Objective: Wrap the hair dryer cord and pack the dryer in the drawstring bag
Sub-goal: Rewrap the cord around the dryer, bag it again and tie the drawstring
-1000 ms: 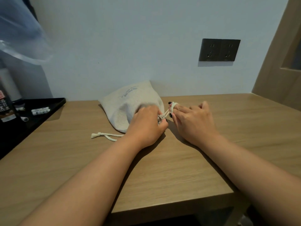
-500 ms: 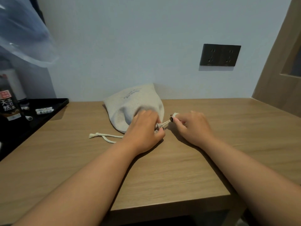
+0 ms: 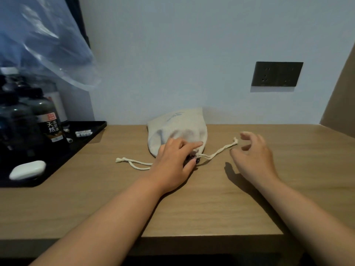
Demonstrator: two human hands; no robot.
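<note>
**Bag cinched on the desk, one cord lying free**

On the far left a black tray holds dark bottles and a white soap-shaped case. A knotted cord end trails across the wooden desk toward the cloth drawstring bag, which lies bulging against the wall, its neck gathered shut. The left hand rests on that neck, forefinger stretched out, thumb pressing at the gather. The other cord runs right to its knot. Just beyond, the right hand hovers with fingers loosely spread, holding nothing. A dark socket plate sits on the wall above.
</note>
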